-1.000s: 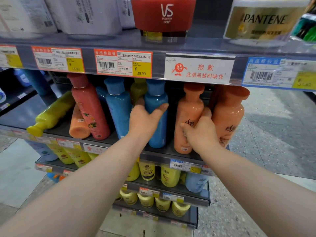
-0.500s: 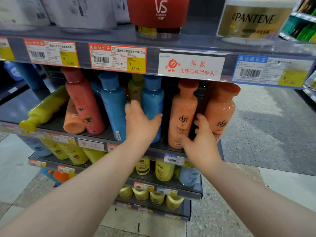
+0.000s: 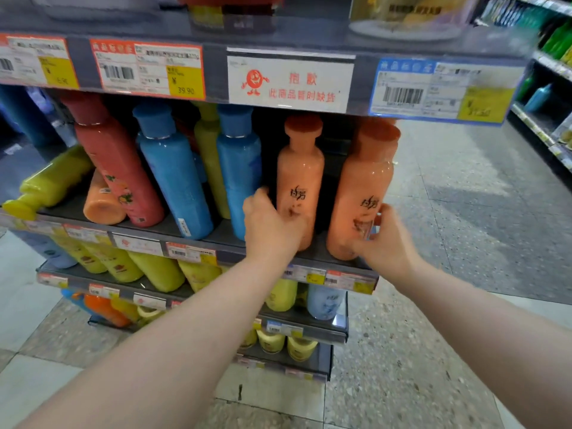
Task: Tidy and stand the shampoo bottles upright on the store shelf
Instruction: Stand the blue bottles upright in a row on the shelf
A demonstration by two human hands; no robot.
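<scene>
Left hand [image 3: 272, 230] grips lower body of left orange bottle [image 3: 300, 178]; right hand [image 3: 385, 239] holds lower right side of right orange bottle [image 3: 362, 181]. Both bottles upright, apart, on shelf [image 3: 317, 257]. Blue bottle [image 3: 173, 181], red bottle [image 3: 114, 162] lean, tops leftward. Yellow bottle [image 3: 49, 181] lies flat at left end. Hands motion-blurred.

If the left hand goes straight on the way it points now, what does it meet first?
Probably the pale orange bottle: the left hand is at its lower part, likely touching it. The blue bottle stands just beside it; depth is unclear.
</scene>
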